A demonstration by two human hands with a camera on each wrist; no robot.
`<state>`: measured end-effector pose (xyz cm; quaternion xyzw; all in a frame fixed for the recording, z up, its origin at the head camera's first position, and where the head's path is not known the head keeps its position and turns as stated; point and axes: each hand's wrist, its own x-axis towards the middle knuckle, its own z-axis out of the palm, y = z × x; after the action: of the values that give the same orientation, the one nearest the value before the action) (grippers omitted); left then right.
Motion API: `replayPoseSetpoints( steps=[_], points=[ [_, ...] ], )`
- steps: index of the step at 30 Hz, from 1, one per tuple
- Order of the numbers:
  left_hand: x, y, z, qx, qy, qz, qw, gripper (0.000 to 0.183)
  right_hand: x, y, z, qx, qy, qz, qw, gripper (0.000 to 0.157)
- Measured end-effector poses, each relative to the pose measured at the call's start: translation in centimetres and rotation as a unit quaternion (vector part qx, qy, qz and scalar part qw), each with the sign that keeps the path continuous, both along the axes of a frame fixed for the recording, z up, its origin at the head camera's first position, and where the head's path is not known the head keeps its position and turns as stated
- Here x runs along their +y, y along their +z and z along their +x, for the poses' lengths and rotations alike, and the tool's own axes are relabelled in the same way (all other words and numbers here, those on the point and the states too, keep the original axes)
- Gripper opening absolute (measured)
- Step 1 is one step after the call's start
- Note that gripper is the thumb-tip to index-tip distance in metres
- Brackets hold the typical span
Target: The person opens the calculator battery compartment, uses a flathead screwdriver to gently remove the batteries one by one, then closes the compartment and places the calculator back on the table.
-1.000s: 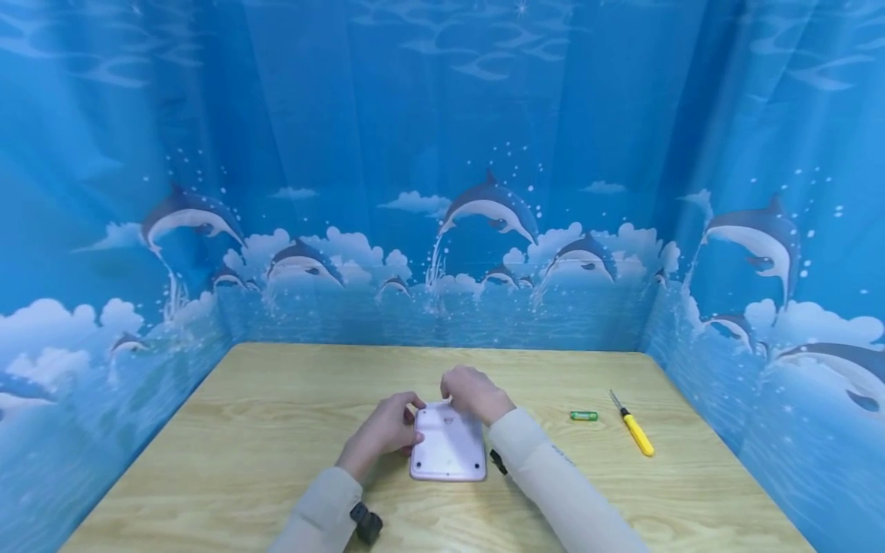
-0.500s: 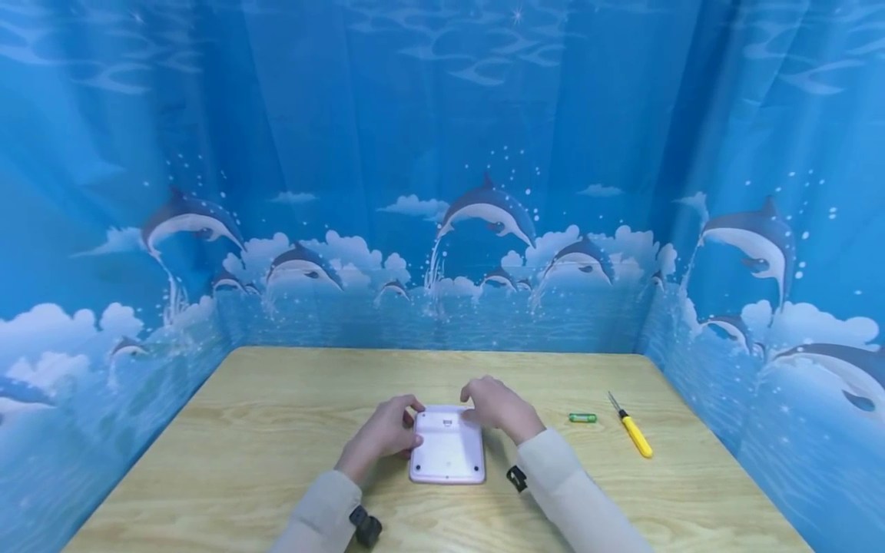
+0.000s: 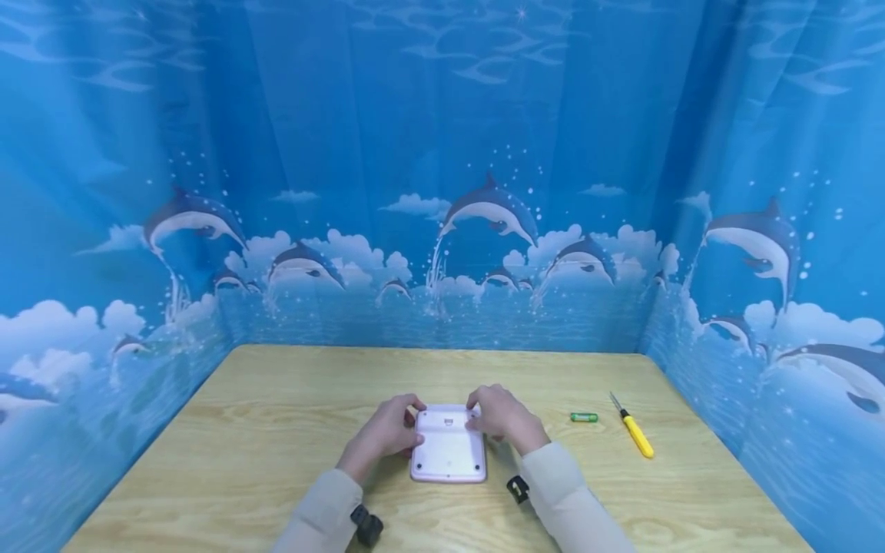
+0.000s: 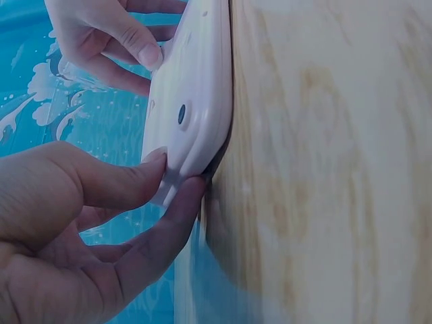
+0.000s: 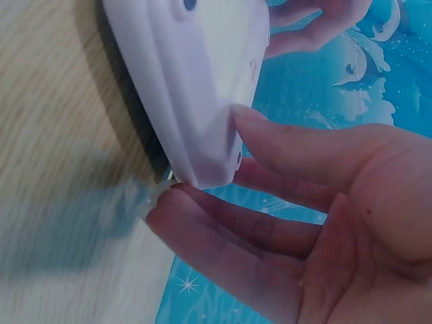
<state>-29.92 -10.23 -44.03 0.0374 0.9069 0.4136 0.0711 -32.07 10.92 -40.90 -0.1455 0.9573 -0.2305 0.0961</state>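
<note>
A pale pink calculator (image 3: 449, 449) lies back side up on the wooden table, its small latch at the far end and dark round feet near the front corners. My left hand (image 3: 384, 432) grips its left edge, thumb on the back and fingers at the side. In the left wrist view the thumb and index finger of that left hand (image 4: 101, 216) pinch a corner. On the opposite edge, my right hand (image 3: 506, 416) holds the far right part. The right wrist view has the right thumb (image 5: 297, 145) on the calculator's back and the fingers under its edge.
A green battery (image 3: 584, 417) lies on the table (image 3: 276, 430) to the right of the calculator. Farther right is a screwdriver (image 3: 636, 434) with a yellow handle, its tip pointing away. A blue dolphin-print curtain (image 3: 442, 192) surrounds the table's back and sides.
My right hand has moved from over the calculator's far end to its right edge and now grips there, uncovering the latch. The left hand has kept its hold.
</note>
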Motion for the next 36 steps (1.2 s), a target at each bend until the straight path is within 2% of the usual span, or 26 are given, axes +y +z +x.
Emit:
replayPoseSetpoints(
  steps=[9,15,22,32,36],
  points=[
    [0.0,-0.1,0.0,0.002,-0.001,-0.001,1.0,0.049,0.2,-0.9,-0.2,-0.005,-0.003,-0.027,1.0,0.042],
    [0.1,-0.1,0.1,0.002,0.006,-0.007,1.0,0.055,-0.1,-1.1,-0.4,0.008,-0.009,-0.018,1.0,0.043],
    [0.5,0.2,0.3,-0.002,0.025,-0.021,0.9995,0.041,-0.1,-0.9,-0.6,0.025,-0.014,-0.002,1.0,0.039],
    [0.6,0.2,0.5,-0.01,0.027,-0.015,0.9995,0.036,-0.1,-1.3,-0.6,0.029,-0.011,-0.017,0.999,0.037],
    [0.7,0.4,0.5,-0.024,0.034,-0.025,0.9988,0.034,-0.2,-1.4,-0.7,0.021,-0.013,-0.024,0.999,0.034]
  ],
)
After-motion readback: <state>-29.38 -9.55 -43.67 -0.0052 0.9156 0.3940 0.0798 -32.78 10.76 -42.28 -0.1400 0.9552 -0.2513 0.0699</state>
